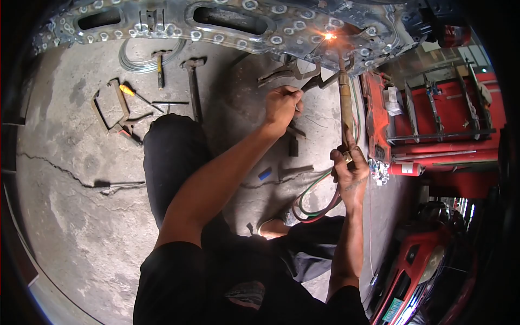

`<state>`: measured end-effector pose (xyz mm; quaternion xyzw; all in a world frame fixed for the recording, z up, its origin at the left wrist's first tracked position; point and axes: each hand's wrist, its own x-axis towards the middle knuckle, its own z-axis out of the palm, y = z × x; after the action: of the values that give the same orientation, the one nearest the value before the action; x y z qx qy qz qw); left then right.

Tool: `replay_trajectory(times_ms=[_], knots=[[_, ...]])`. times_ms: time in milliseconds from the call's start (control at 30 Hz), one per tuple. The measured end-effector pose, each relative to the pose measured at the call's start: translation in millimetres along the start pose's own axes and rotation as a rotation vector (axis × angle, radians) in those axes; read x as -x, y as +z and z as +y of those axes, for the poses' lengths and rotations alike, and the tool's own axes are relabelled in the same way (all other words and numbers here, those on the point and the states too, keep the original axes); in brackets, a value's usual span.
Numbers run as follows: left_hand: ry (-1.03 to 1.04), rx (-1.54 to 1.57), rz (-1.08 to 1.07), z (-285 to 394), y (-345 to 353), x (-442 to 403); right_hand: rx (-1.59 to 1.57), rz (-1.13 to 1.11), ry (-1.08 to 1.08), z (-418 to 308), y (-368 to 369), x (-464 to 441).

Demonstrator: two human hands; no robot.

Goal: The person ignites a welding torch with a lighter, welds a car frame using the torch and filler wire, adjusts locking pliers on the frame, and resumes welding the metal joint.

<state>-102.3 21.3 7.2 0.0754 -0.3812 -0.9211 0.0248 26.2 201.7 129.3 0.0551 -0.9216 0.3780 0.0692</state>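
My right hand (350, 165) is closed around the lower end of a long brass gas torch (345, 100). The torch points up at a bare metal car panel (233, 35) dotted with round weld marks. A bright orange glow (329, 37) burns where its tip meets the metal. My left hand (283, 108) is closed in a pinch to the left of the torch. What it holds looks like a thin wire, hard to follow against the floor and panel. Locking clamps (292, 70) grip the panel's lower edge, just above my left hand.
Hammers (193, 89), a yellow-handled screwdriver (127, 90), a C-shaped clamp (122, 103) and a wire coil (132, 65) lie on the concrete floor. Green and red hoses (317, 216) loop below my right hand. A red rack (449, 108) and a red car front (417, 260) stand at right.
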Motion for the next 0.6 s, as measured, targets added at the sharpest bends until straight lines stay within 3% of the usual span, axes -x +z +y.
replay_trajectory(times_ms=[600], knots=[[0.002,0.011,-0.003,-3.7,-0.8,0.5,-0.12,-0.018,0.006,0.4,0.9,-1.0]])
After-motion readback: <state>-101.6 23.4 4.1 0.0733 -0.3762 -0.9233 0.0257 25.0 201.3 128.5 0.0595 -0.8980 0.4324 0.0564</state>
